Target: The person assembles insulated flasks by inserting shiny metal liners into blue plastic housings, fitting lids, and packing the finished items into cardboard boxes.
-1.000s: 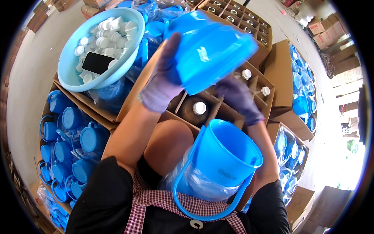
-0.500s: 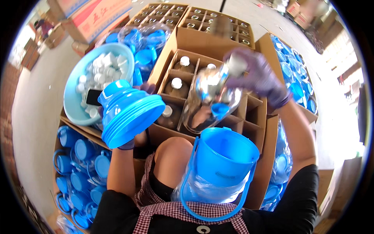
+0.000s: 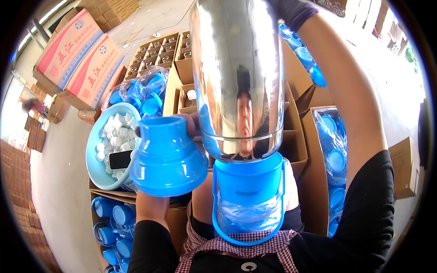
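My right hand (image 3: pixel 293 12), in a dark purple glove, is raised at the top of the view. It grips the upper end of a large silver glass flask liner (image 3: pixel 239 77), which hangs upright with its rounded bottom at the mouth of a blue plastic flask shell (image 3: pixel 246 182). That shell stands between my knees, its handle hanging forward and clear wrap around its lower part. Mostly hidden, my left hand (image 3: pixel 192 123) is closed on a blue stepped flask collar (image 3: pixel 168 157), left of the liner, wide end down. Whether the liner touches the shell's rim I cannot tell.
A light-blue basin (image 3: pixel 94 170) of white stoppers (image 3: pixel 119 136) with a black phone (image 3: pixel 120 160) sits at the left. Ahead is a divided carton (image 3: pixel 297 136). Boxes of blue flask parts (image 3: pixel 336 159) flank me, and printed cartons (image 3: pixel 82 54) are stacked at the far left.
My right hand has lifted the liner out from over the divided carton and brought it upright above the shell. My left hand has turned the collar more upright and moved it right.
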Demonstrator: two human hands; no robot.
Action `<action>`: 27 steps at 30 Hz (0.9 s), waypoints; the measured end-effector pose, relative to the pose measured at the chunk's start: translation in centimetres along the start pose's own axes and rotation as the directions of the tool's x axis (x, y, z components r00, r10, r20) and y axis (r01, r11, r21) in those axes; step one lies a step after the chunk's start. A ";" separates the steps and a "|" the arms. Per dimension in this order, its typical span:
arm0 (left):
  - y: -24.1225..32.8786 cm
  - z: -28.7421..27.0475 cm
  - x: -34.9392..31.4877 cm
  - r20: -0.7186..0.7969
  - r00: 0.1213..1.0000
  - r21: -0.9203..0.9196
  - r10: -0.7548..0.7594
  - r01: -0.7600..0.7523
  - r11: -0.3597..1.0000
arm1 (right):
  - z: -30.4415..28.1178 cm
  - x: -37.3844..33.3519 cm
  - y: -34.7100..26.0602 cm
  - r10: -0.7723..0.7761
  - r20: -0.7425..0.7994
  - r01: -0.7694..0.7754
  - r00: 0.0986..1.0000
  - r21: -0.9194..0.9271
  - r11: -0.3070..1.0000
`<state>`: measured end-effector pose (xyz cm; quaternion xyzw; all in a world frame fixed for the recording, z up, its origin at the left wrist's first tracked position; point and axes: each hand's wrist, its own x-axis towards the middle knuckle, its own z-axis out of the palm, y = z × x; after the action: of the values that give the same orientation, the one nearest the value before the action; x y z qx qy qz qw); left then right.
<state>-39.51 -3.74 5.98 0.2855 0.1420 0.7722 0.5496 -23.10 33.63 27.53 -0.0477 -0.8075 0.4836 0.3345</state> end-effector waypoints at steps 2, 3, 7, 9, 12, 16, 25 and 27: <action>-2.1 0.1 1.6 0.029 0.998 -0.021 -0.054 0.055 0.998 | -4.2 -0.8 6.6 -0.107 0.224 0.144 0.969 -0.156 0.977; -2.0 -0.2 1.2 0.007 0.999 -0.010 -0.047 0.047 0.999 | -1.2 -1.6 5.4 0.110 0.091 -0.110 0.990 -0.003 0.994; -3.2 -0.4 4.1 0.034 0.996 -0.020 -0.081 0.082 0.996 | 3.1 -8.2 5.9 0.172 0.014 -0.172 0.985 -0.003 0.985; -3.1 -1.0 5.5 0.075 0.991 -0.047 -0.114 0.118 0.992 | 4.6 -11.0 5.9 0.166 0.045 -0.165 0.985 -0.024 0.986; -2.0 -2.8 7.0 0.181 0.968 -0.093 -0.174 0.193 0.977 | 8.2 -16.1 3.6 0.397 0.001 -0.393 0.918 0.135 0.910; -2.7 -2.1 10.3 0.175 0.964 -0.078 -0.198 0.214 0.974 | 11.1 -21.3 -0.1 0.500 -0.011 -0.500 0.866 -0.047 0.865; -10.9 1.9 9.2 0.017 0.799 0.249 -0.601 0.579 0.776 | 8.2 -30.8 -2.6 0.679 0.279 -0.651 0.679 -0.200 0.732; -10.9 1.5 8.0 0.033 0.775 0.265 -0.631 0.602 0.753 | 5.5 -29.5 -6.3 0.735 0.319 -0.418 0.599 -0.658 0.626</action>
<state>-32.15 7.40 3.64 0.3326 0.2869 0.5061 0.7423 -1.99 14.41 16.35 -0.2617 -0.9008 0.3217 -0.1285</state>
